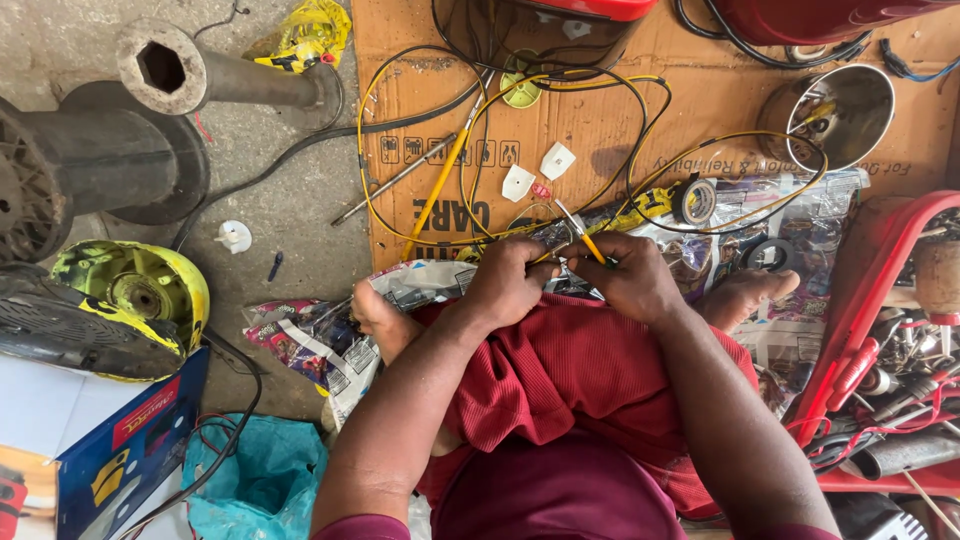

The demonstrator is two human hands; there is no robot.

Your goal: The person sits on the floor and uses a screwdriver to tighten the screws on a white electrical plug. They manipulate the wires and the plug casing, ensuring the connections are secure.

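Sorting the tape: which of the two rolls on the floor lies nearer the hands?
The black roll beside the right hand, lying on the printed plastic wrappers. The other roll, with a pale side face, sits farther up at the cardboard's edge.

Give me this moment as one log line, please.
left hand: pinches yellow wire | right hand: holds yellow-handled tool to it | nearby: tape roll, cardboard sheet

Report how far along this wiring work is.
Done: yellow wires lie looped across the cardboard, and tape roll sits out. In hand: left hand and right hand pinch wire ends together. Left: two white connectors lie loose, unattached.
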